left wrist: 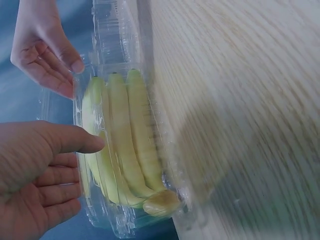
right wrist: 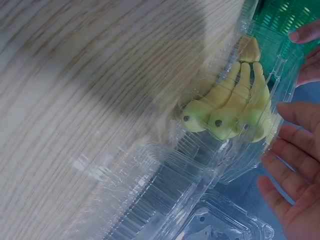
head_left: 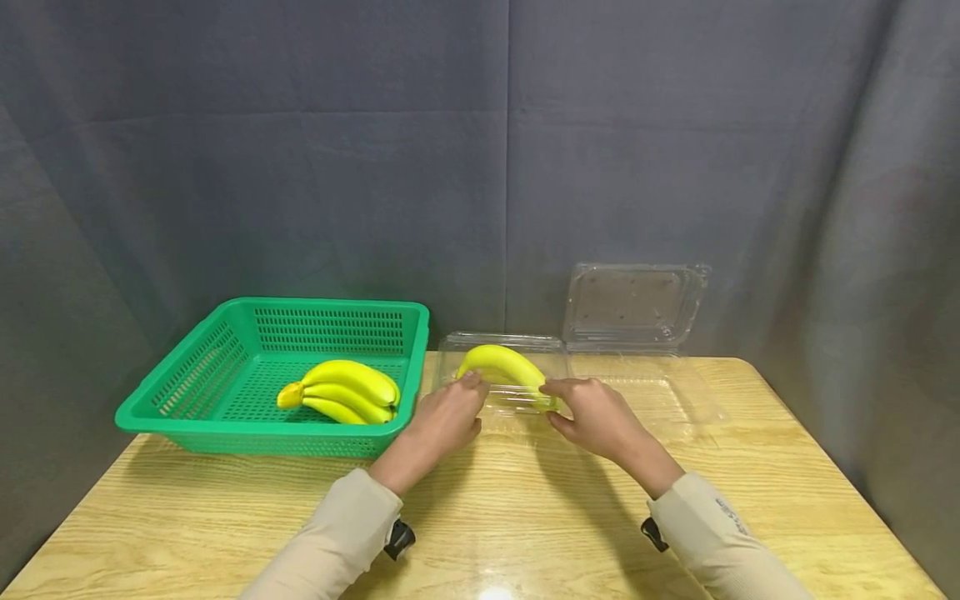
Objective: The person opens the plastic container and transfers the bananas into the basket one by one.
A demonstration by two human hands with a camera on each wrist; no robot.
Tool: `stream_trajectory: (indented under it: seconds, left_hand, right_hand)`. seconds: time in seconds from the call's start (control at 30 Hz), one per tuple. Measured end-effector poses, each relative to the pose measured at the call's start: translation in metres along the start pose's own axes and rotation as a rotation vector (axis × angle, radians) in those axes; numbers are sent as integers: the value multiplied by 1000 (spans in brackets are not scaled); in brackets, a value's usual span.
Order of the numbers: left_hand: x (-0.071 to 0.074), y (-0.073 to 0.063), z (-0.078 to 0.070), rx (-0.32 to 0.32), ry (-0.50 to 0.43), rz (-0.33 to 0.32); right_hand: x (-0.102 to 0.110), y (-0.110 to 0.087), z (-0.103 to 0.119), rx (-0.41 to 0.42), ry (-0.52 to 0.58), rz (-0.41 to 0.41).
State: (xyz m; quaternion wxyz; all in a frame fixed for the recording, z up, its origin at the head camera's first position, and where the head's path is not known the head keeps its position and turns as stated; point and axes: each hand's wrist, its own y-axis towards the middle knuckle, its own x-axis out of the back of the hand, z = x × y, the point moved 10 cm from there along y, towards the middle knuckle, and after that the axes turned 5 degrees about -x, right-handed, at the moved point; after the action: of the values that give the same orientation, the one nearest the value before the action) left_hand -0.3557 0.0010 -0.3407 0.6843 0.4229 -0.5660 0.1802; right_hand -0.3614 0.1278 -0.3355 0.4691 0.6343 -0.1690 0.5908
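Observation:
A bunch of yellow bananas (head_left: 504,362) lies inside a clear plastic clamshell box (left wrist: 115,220), whose lid covers the fruit. My left hand (head_left: 450,414) rests at the left of the box's near side, thumb straight against the lid's edge and fingers loosely bent over the top. At the near right corner, my right hand (head_left: 598,418) touches the lid with extended, spread fingers. In the right wrist view, the bananas' dark tips face the second box, and their stem end points toward the green basket.
A second clear clamshell box (head_left: 637,392) stands open to the right, its lid (head_left: 632,304) upright against the grey curtain (head_left: 480,167). On the left, a green basket (head_left: 262,429) holds another banana bunch (head_left: 348,392). All stand on a wooden table (head_left: 517,508).

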Motion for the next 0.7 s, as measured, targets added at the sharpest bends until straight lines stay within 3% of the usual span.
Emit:
stream_trajectory:
  seconds: [0.2,0.47,0.7]
  left_hand:
    - [6,0,1,-27,-26,0]
    - [23,-5,8,-36,-41,-76]
    - [11,-9,15,1,35,-22]
  right_hand:
    - [7,0,-1,8,20,-30]
    - [22,-1,-6,22,38,-88]
    - [8,-4,-11,8,33,-14]
